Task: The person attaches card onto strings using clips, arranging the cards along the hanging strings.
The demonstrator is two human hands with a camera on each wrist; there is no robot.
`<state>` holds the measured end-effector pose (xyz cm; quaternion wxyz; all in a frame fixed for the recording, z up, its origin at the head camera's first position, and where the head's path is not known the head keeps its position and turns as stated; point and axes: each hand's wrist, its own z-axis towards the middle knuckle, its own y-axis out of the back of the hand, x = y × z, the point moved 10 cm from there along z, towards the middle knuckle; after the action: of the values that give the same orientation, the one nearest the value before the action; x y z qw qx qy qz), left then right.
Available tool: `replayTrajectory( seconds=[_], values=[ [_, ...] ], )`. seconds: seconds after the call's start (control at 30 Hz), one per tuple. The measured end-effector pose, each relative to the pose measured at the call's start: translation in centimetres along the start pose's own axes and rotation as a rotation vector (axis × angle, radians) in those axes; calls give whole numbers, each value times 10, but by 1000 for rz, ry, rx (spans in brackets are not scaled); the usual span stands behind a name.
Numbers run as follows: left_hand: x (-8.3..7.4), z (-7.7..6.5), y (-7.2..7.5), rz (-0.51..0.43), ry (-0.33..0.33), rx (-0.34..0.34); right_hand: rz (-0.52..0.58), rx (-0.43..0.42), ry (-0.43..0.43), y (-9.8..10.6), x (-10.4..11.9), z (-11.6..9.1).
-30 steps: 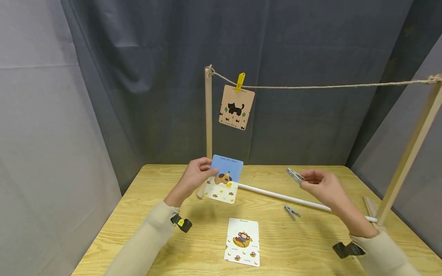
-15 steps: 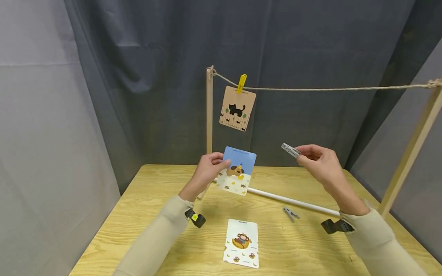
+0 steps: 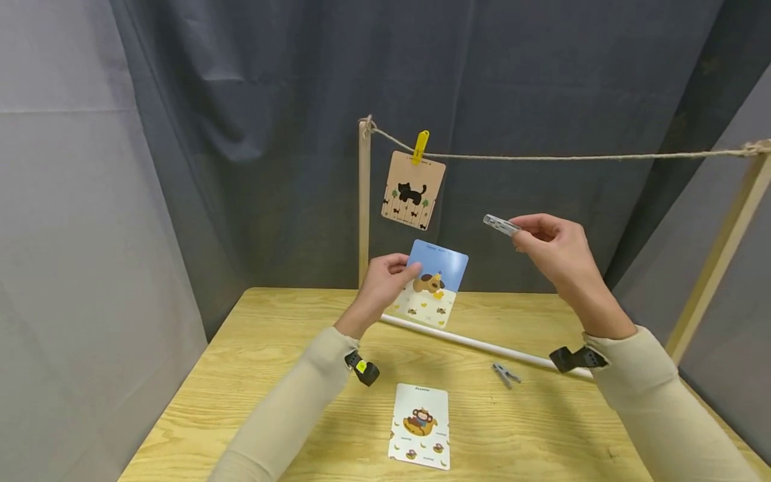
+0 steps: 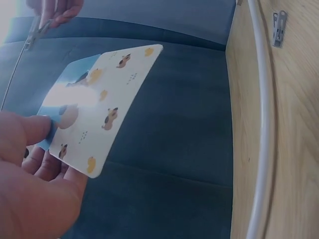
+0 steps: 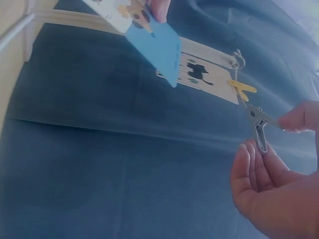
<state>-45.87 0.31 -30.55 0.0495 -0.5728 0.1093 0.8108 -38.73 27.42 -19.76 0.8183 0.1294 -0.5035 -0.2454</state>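
Note:
My left hand (image 3: 385,284) pinches a blue-and-white dog card (image 3: 432,284) by its left edge, thumb in front, holding it up above the table. Over to the right, my right hand (image 3: 554,251) grips a grey clothespin (image 3: 501,225) between thumb and fingers, its nose pointing left. In the right wrist view the handles of this clothespin (image 5: 259,127) lie between thumb and fingertips. Above the dog card, a cat card (image 3: 413,191) hangs from a twine line (image 3: 542,158) under a yellow clothespin (image 3: 420,146). Both hands are below the line.
Wooden posts (image 3: 364,201) at left and right carry the twine, with a white rod (image 3: 470,341) running low between them. On the wooden table (image 3: 271,375) lie a monkey card (image 3: 419,426) and another grey clothespin (image 3: 506,375). A dark curtain (image 3: 271,167) hangs behind.
My left hand has lifted the dog card up and to the right. My right hand has raised its clothespin toward the line. The hanging cat card stays in place.

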Motion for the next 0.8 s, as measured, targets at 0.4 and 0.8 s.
replayTrajectory(
  seconds=[0.4,0.8],
  values=[
    [-21,18,-16,-54,-18,-116,63,-76,140,17,43,28],
    [-40,35,-32,-98,-5,-195,54,-96,180,36,76,54]
  ],
)
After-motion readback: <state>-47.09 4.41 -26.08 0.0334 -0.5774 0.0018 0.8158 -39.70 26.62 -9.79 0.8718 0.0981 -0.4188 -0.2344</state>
